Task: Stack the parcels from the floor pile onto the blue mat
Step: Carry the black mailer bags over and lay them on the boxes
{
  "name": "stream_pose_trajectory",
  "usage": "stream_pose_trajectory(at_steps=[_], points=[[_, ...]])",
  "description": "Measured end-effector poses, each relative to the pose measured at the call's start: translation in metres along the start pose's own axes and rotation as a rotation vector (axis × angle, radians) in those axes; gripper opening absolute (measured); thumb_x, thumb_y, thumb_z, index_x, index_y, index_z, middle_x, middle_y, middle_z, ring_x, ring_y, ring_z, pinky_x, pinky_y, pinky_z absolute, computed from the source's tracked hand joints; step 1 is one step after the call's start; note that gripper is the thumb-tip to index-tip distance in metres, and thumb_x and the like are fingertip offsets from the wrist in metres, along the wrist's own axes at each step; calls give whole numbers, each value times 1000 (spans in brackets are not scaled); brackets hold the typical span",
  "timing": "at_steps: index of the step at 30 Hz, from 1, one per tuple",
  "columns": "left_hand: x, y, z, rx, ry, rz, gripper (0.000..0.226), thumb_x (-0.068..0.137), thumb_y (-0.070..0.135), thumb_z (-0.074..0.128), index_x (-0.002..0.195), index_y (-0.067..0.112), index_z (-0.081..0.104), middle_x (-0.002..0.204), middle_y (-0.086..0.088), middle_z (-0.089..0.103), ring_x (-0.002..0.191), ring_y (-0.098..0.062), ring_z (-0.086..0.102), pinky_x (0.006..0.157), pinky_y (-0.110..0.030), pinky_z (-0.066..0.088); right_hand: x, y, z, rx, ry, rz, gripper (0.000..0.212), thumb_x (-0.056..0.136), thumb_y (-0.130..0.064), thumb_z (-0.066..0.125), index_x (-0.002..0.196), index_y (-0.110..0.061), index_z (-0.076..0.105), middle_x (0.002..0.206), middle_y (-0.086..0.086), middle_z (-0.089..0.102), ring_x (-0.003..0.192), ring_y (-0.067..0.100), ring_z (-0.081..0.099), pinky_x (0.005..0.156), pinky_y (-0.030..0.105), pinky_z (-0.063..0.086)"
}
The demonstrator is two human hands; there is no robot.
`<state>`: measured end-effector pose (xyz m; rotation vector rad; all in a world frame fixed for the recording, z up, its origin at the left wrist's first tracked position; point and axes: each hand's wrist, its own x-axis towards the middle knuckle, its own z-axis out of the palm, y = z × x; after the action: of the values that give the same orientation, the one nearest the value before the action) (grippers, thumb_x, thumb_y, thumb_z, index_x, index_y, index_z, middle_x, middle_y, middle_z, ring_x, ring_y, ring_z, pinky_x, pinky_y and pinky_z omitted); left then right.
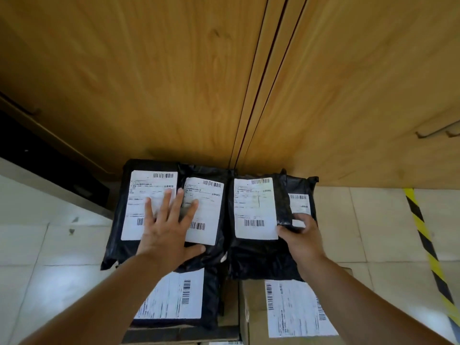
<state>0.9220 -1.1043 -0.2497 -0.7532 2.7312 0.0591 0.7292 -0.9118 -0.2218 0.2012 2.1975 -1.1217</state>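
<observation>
— So, starting at the left, what's there?
— A tiled floor (pixel 49 245), then a black bag parcel (pixel 124 220) with a white label (pixel 149 195), lying flat near the foot of a wooden cabinet (pixel 174 83).
— And the left hand (pixel 165 230)?
— Spread flat, fingers (pixel 149 210) apart, palm down. It presses across that label and onto the label of the second bag (pixel 211 245) just beside it. It grips nothing; it only rests on top, with the thumb at the near edge of the second bag.
— Further right?
— A third bag (pixel 254 260) with its own label, touching the second. Its right edge overlaps a fourth bag (pixel 302 190), partly tucked under it.
— What has the right hand (pixel 302 235) got?
— It is curled at that right edge of the third bag, thumb on top by the label's corner, the other fingers bent round the side between the third and fourth bags. It seems to pinch that edge, though I cannot tell how firmly.
— Anything below the hands?
— Another black bag (pixel 211 295) under the left forearm and a cardboard box (pixel 254 314) under the right one, both labelled. Yellow-and-black tape (pixel 423 235) crosses the floor far right.
</observation>
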Motion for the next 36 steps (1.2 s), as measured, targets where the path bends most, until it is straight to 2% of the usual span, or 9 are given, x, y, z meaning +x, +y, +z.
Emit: stream_pose_trajectory(at_steps=[4,8,11,15,18,21,25,28,36], points=[[0,-6,7,18,50,21,111,68,83,42,145,30,-18,151,-9,-25,138,-33,-28,107,-60,-19,6,8,13,-98,-41,-44,57,82,-14,68,130,-34,45,99,4,68,81,18,64,62,26,49],[1,-9,9,17,-5,17,114,61,84,48,147,34,-8,157,-11,-4,141,-34,-25,109,-61,-13,6,13,27,-292,-114,-107,64,86,-23,64,143,-33,37,127,-4,59,113,19,57,89,28,49],[2,-10,9,49,18,49,115,62,83,50,146,34,-11,156,-10,-10,139,-34,-27,108,-61,-16,6,13,32,-482,-113,-143,65,88,-29,62,146,-28,33,135,-1,53,122,22,49,98,34,46],[0,-12,9,44,-14,47,115,55,81,58,148,29,14,155,-11,15,143,-36,-5,110,-60,-8,-2,2,40,-689,136,-383,76,89,-40,55,151,-24,13,151,9,23,137,27,19,112,40,25],[1,-12,12,48,-3,52,113,56,81,57,148,29,14,156,-10,13,144,-37,-7,110,-61,-9,-4,-7,58,-840,-9,-630,71,93,-60,28,149,-36,-8,158,4,-16,144,23,-20,118,37,-6],[0,-11,12,53,-7,40,113,56,80,57,147,30,14,156,-9,12,144,-37,-7,111,-62,-6,3,-12,76,-1055,-155,-729,78,78,-78,2,143,-42,-21,151,5,-36,137,27,-38,114,48,-18],[0,-12,13,26,23,51,115,52,78,63,146,29,21,153,-12,27,143,-40,8,109,-64,2,15,0,85,-1246,-166,-800,86,71,-84,-2,143,-41,-23,152,6,-34,137,32,-36,110,58,-17],[0,-13,13,12,42,61,115,51,77,65,146,30,23,152,-14,28,143,-41,11,109,-65,6,20,8,86,-1270,-112,-856,86,76,-84,2,149,-38,-6,158,8,-15,142,37,-22,110,62,-11],[0,-14,12,22,70,101,113,51,78,64,146,31,24,153,-15,23,141,-43,14,106,-67,13,25,18,95,-1302,-115,-844,78,85,-77,8,150,-35,5,159,12,1,144,42,-7,108,67,0]])
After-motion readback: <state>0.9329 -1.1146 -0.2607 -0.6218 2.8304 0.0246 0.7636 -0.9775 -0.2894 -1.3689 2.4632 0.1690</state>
